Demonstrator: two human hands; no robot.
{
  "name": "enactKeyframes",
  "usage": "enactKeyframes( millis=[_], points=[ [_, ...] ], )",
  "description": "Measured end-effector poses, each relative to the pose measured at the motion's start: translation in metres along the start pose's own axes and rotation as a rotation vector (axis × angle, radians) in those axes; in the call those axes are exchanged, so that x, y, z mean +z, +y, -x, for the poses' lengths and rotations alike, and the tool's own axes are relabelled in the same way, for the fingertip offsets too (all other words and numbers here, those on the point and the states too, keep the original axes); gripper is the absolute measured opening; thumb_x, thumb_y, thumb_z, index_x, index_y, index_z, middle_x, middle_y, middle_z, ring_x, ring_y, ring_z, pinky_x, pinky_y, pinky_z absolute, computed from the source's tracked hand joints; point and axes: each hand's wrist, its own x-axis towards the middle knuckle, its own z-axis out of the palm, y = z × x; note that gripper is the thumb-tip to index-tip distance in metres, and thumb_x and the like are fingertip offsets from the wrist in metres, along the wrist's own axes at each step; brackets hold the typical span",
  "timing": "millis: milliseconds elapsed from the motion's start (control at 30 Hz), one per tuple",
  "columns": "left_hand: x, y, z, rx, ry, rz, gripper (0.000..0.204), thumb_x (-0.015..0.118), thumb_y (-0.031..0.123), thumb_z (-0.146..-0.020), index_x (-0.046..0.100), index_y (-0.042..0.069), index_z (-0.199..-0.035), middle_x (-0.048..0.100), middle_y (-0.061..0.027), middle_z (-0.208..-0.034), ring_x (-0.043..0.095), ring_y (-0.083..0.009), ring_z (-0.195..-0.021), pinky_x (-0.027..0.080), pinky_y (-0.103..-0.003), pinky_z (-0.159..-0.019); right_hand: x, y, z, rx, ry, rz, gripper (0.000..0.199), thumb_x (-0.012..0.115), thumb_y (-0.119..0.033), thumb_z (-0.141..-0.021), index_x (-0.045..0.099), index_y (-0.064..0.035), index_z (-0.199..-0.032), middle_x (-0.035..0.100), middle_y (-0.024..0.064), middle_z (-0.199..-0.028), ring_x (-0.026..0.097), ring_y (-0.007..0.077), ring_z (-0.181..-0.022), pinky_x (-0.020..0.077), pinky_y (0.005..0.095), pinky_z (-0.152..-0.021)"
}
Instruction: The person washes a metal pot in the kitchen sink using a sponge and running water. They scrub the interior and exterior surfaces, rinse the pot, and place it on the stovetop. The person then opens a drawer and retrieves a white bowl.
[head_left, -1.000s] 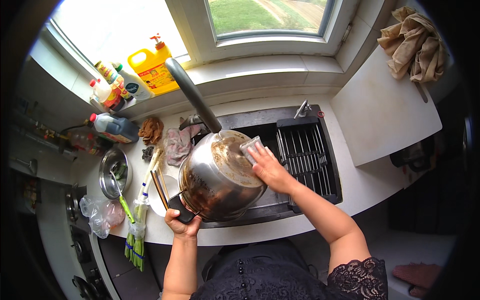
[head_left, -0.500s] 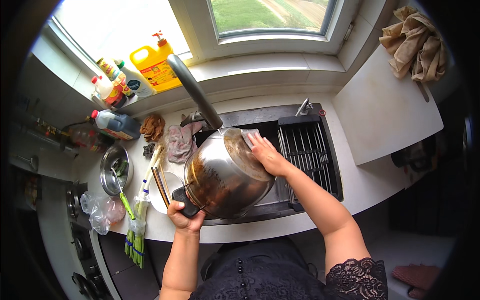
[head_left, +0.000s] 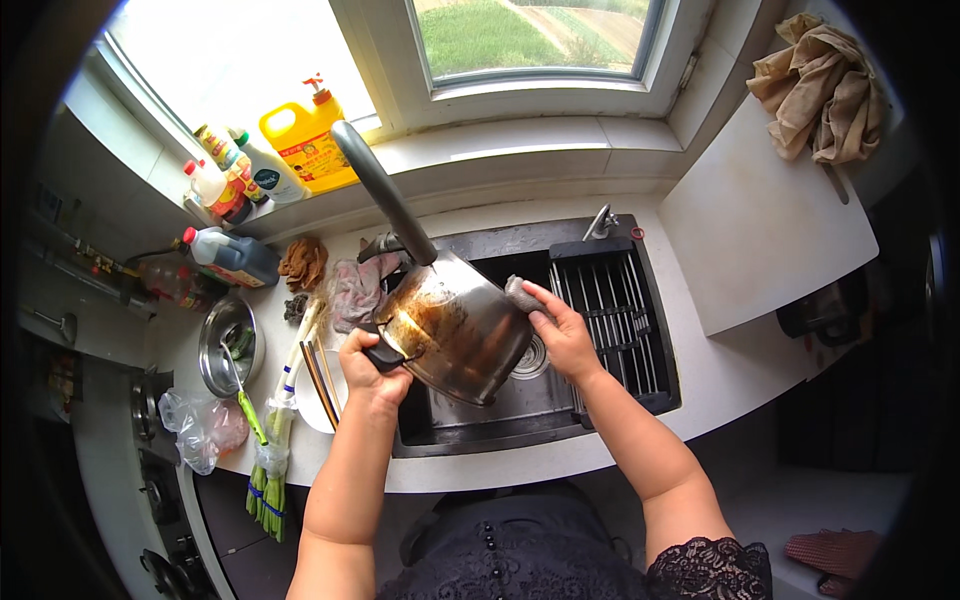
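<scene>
Steel pan (head_left: pixel 455 330) tilted over sink (head_left: pixel 560 400) | left hand (head_left: pixel 372 372) fingers clamped on side handle | right hand (head_left: pixel 565 335) fingers pinch scourer (head_left: pixel 522 293) at rim | brace firmly, scrub burnt patches in short strokes

We see strong daylight pouring through the white-framed window (head_left: pixel 520 50), its left pane blown out to white. The dented steel pot (head_left: pixel 455 325) carries soft glare. Fisheye bending curves straight edges, and the corners fall into black vignette.
</scene>
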Motion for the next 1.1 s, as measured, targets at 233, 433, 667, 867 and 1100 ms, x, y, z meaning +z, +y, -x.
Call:
enactKeyframes(
  millis=[233, 433, 667, 867, 1100],
  points=[
    [0.016, 0.006, -0.013, -0.017, 0.250, 0.099, 0.053, 0.050, 0.019, -0.063, 0.051, -0.003, -0.112, 0.058, -0.0186, -0.114, 0.057, -0.0363, -0.103, 0.043, -0.051, -0.096, -0.019, 0.013, 0.008, 0.031, 0.172, -0.143, 0.040, 0.048, -0.005, -0.093, 0.045, -0.0003, -0.133, 0.052, 0.0101, -0.129, 0.048, 0.0156, -0.118, 0.0338, 0.0287, -0.103],
    [-0.011, 0.014, -0.003, 0.039, 0.406, 0.171, 0.045, 0.051, 0.021, -0.068, 0.054, 0.003, -0.109, 0.062, -0.0124, -0.109, 0.060, -0.0330, -0.098, 0.047, -0.052, -0.091, -0.024, 0.007, 0.013, 0.083, 0.251, -0.145, 0.041, 0.048, -0.006, -0.094, 0.043, -0.0005, -0.134, 0.052, 0.0099, -0.129, 0.048, 0.0152, -0.117, 0.0343, 0.0278, -0.102],
    [-0.048, 0.018, -0.001, 0.088, 0.470, 0.252, 0.038, 0.052, 0.023, -0.068, 0.052, 0.006, -0.102, 0.060, -0.0141, -0.107, 0.057, -0.0361, -0.101, 0.044, -0.057, -0.092, -0.001, 0.009, 0.004, 0.050, 0.284, -0.181, 0.041, 0.048, -0.009, -0.094, 0.044, 0.0006, -0.134, 0.053, 0.0113, -0.128, 0.048, 0.0157, -0.118, 0.0356, 0.0283, -0.101],
    [-0.060, -0.002, -0.013, 0.180, 0.475, 0.278, 0.035, 0.052, 0.026, -0.065, 0.049, 0.009, -0.095, 0.059, -0.0130, -0.101, 0.057, -0.0358, -0.096, 0.045, -0.057, -0.089, 0.054, 0.001, -0.011, -0.399, -0.073, 0.809, 0.043, 0.050, -0.022, -0.093, 0.047, -0.0095, -0.134, 0.038, 0.0217, -0.141, 0.031, 0.0372, -0.133, 0.0186, 0.0429, -0.112],
    [-0.016, -0.017, 0.005, 0.115, 0.423, 0.308, 0.042, 0.052, 0.024, -0.063, 0.048, 0.007, -0.100, 0.057, -0.0146, -0.103, 0.058, -0.0349, -0.094, 0.047, -0.053, -0.088, 0.070, 0.009, -0.006, -0.344, -0.081, 0.990, 0.039, 0.052, -0.026, -0.091, 0.052, -0.0204, -0.129, 0.042, 0.0107, -0.141, 0.031, 0.0368, -0.133, 0.0280, 0.0565, -0.104]
  ],
)
